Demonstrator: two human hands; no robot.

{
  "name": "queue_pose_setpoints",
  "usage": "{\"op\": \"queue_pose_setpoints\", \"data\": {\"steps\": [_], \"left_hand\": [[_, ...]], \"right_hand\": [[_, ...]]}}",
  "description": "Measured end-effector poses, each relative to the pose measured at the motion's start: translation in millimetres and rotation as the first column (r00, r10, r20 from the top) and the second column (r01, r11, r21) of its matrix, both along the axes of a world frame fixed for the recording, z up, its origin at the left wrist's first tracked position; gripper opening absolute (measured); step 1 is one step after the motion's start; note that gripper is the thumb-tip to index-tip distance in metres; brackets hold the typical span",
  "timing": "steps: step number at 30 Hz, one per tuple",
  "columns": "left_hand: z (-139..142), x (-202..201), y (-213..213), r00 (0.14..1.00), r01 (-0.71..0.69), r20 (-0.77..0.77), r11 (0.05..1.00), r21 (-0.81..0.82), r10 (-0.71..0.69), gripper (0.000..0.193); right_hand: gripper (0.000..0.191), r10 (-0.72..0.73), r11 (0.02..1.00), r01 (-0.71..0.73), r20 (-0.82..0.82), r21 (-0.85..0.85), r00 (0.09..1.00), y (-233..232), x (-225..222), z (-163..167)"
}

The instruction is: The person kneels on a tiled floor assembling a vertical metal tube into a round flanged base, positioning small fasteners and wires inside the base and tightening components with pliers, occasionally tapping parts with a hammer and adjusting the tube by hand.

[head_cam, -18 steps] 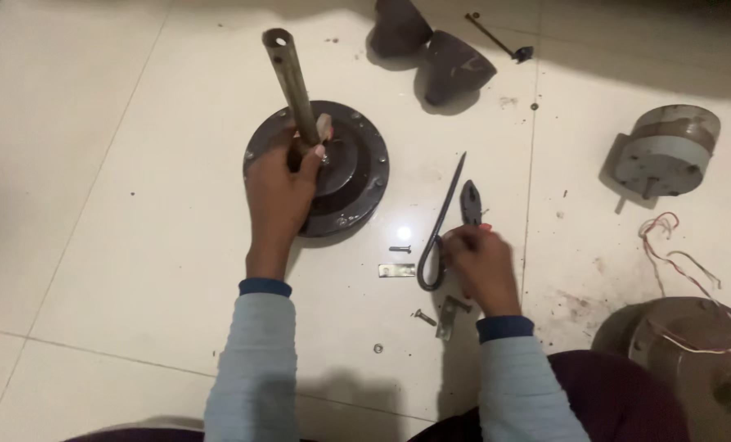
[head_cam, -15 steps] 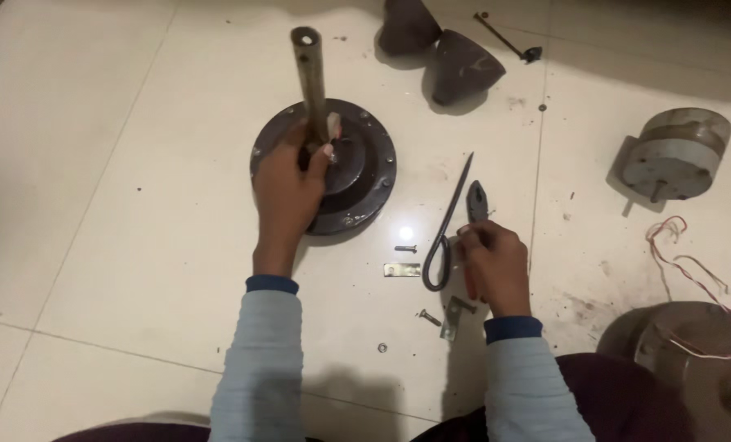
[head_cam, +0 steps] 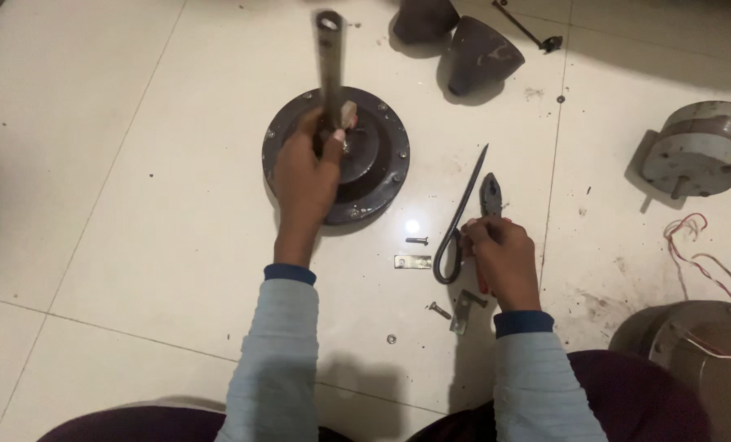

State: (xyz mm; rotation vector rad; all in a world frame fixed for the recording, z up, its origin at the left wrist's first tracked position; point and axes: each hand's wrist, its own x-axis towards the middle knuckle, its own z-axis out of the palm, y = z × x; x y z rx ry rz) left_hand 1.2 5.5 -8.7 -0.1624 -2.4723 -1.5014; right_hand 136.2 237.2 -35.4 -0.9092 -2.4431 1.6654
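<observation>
pliers (head_cam: 490, 196) handles hidden in right hand (head_cam: 503, 260), shaft (head_cam: 330, 61) top cut off

Dark grey round motor housing (head_cam: 373, 164), grey metal rod (head_cam: 330, 57), red-handled pliers (head_cam: 490, 200), pale blue sleeves (head_cam: 275, 360), white floor tiles (head_cam: 120, 164).

White tiled floor (head_cam: 120, 164) carries it all: round motor housing (head_cam: 373, 164) under the left hand (head_cam: 306, 176). Beside the right hand (head_cam: 504, 258), loose screws (head_cam: 417, 241) and a small metal plate (head_cam: 413, 262); beyond it, two dark cones (head_cam: 480, 57).

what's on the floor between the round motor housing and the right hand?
Head view: between the round motor housing and the right hand lie a small screw, a flat metal strip and a dark looped bar.
</observation>
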Motion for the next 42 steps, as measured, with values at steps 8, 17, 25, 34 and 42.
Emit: {"op": "queue_pose_setpoints", "data": {"steps": [8,17,25,34,42], "left_hand": [[-2,3,9,1.000,0.012,-0.009,0.998,0.055,-0.012,0.033],[8,5,0,0.998,0.061,-0.017,0.998,-0.003,-0.061,0.035],[-7,6,-2,0.992,0.091,-0.084,0.993,-0.072,-0.097,0.034],[-13,5,0,0.999,0.007,-0.044,1.000,0.024,-0.005,0.050],[-7,7,5,0.998,-0.014,-0.058,1.000,-0.012,0.014,0.053]], "right_hand": [[0.028,-0.006,1.000,0.006,-0.033,-0.011,0.999,6,-1,-8],[0.034,0.000,1.000,0.000,-0.077,0.010,0.997,-2,-3,5],[0.072,0.539,0.834,-0.458,-0.626,0.307,0.563,-82,-112,93],[0.025,0.683,0.728,-0.494,-0.430,0.476,0.591,-88,-143,102],[0.022,0.681,0.717,-0.460,-0.386,0.524,0.622,-86,-141,98]]}}
